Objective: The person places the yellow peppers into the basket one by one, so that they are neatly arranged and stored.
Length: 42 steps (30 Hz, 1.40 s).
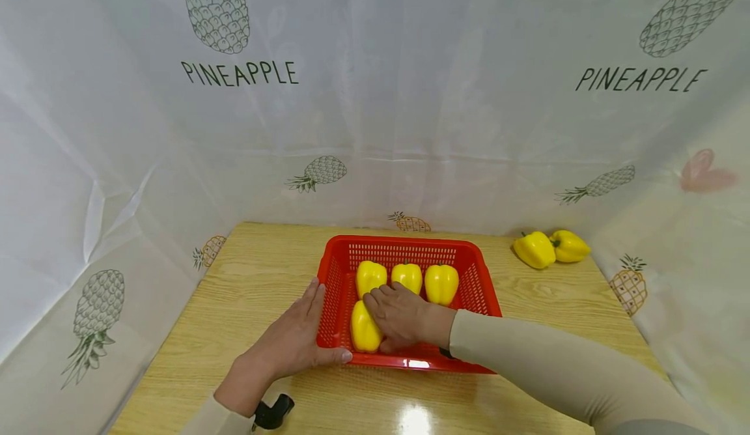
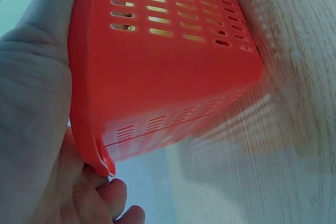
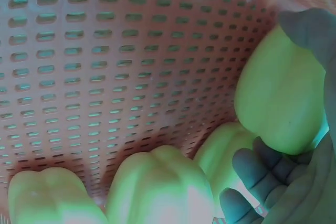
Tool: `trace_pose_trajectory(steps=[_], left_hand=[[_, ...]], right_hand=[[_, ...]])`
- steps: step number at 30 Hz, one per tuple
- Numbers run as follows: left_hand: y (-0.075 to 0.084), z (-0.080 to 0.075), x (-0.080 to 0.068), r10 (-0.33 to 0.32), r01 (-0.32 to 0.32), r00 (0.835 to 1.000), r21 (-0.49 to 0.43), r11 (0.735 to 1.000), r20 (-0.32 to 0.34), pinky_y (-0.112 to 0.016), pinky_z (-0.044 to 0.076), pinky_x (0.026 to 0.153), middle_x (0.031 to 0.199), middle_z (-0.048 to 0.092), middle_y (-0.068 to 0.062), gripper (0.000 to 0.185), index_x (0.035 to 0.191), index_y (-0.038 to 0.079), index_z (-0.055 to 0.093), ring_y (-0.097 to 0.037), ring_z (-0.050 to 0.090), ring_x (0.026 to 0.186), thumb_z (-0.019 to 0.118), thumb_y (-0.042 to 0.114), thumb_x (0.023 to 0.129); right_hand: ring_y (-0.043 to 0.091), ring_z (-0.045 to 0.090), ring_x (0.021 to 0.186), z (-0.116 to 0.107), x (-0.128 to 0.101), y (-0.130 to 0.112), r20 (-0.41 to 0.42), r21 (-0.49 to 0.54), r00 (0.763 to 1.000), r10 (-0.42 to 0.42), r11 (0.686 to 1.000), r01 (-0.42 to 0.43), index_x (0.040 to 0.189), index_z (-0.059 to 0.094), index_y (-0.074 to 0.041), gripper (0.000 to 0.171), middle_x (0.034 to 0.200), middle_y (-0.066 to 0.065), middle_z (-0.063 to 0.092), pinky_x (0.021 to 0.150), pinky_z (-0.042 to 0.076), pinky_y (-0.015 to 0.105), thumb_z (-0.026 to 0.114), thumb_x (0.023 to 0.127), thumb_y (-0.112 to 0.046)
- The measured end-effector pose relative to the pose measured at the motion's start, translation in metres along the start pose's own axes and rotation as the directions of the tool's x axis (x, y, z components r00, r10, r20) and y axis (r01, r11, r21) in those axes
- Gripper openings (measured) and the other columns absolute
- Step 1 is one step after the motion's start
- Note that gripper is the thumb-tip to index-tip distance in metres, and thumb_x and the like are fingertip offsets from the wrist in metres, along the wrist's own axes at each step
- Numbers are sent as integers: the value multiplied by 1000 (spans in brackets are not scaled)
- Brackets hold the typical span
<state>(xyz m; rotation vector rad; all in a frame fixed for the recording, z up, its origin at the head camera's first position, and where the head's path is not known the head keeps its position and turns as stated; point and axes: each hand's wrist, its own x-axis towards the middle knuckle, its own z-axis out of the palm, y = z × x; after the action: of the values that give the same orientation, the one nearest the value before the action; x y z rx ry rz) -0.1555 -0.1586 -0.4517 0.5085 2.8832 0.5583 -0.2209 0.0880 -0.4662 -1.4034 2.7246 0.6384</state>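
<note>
my right hand (image 1: pixel 404 314) grasps a pepper (image 1: pixel 364 328) low in the red basket (image 1: pixel 486 292), in front of three others. my left hand (image 1: pixel 293 340) lies flat against the basket's left wall, fingers straight.

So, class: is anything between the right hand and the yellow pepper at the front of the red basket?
Nothing visible. The right hand already rests on the front pepper inside the red basket, its fingers against it. The left hand lies against the basket's left wall.
</note>
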Motion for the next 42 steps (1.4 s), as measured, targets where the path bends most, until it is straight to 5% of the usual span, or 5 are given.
trace_pose_trajectory(steps=[8,15,42], left_hand=[[0,0,0,-1,1,1000,6,1000,-2,-58,37,123,176,11,-22,140,166,-4,19,-48,32,156,65,91,74],[0,0,0,5,-5,1000,11,1000,-5,-58,37,123,176,12,-23,140,166,-5,19,-48,32,155,64,92,74],[-1,2,0,11,-11,1000,4,1000,-17,-59,38,122,175,13,-24,141,165,-5,21,-49,34,154,65,92,74]], right_hand=[[18,54,134,-2,-4,4,40,124,999,-21,992,15,160,35,-9,101,148,3,55,113,48,37,61,91,-77],[18,55,133,-2,-5,8,28,211,998,-48,977,41,157,37,-8,94,144,4,57,113,48,37,53,96,-77],[16,60,119,0,-7,5,-32,170,999,-21,985,26,144,47,-11,83,128,1,61,103,52,34,52,95,-79]])
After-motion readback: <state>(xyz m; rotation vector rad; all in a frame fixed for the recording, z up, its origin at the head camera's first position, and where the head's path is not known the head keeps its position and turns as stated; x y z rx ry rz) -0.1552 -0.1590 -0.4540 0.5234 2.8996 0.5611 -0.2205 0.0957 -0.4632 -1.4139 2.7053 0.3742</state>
